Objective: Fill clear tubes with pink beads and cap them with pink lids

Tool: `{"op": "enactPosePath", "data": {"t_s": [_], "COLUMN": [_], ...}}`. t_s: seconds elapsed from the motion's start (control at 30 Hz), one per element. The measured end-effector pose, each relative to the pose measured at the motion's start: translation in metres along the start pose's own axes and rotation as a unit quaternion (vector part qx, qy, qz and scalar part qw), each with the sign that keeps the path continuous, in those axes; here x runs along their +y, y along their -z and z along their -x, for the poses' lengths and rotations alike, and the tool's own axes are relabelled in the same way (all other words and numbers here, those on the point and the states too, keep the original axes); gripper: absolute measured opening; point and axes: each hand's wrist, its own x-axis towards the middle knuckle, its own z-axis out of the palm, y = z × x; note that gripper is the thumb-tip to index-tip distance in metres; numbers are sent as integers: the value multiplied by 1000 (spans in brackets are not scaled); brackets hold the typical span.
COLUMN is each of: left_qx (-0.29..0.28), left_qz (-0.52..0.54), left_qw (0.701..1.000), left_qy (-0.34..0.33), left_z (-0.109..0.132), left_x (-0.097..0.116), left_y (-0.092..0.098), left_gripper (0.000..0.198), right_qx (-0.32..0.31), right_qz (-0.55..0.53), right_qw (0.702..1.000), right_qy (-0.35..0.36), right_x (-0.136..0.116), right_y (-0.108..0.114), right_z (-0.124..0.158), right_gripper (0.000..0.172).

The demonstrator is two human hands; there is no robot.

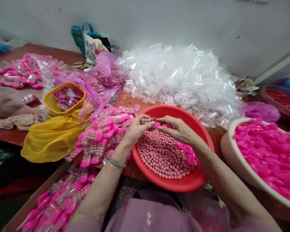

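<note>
Over a red basin (172, 186) my two hands meet. My left hand (132, 130) is closed around a small clear container of pink beads (145, 120), a green bead bracelet on its wrist. At the container's right end sits a bright pink cap (157, 125), pinched by the fingers of my right hand (177, 129). Another pink piece shows between those right fingers, partly hidden. Loose pink beads (159, 158) fill the bottom of the basin. Several pink caps (190, 157) lie on the beads under my right forearm.
Filled, capped containers (99, 135) are heaped left of the basin, more (60, 199) below the table edge. Clear empty containers (176, 74) pile up behind. A cream tub (229, 151) of pink caps stands right. A yellow basket (48, 98) and yellow bag (50, 138) sit left.
</note>
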Motion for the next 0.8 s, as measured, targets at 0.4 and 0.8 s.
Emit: {"op": "enactPosePath", "data": {"t_s": [0.4, 0.8], "left_qx": [22, 9], "left_qz": [-18, 24], "left_qw": [1000, 1000], "left_qy": [5, 10], "left_z": [-1, 2], "left_x": [0, 1], "left_y": [-2, -1], "left_gripper": [34, 39], "right_qx": [9, 321], "right_qz": [-118, -303], "right_qw": [990, 892], "right_qy": [-78, -94], "right_x": [7, 4], "right_y": [9, -47], "right_z": [3, -12], "right_gripper": [27, 13]}}
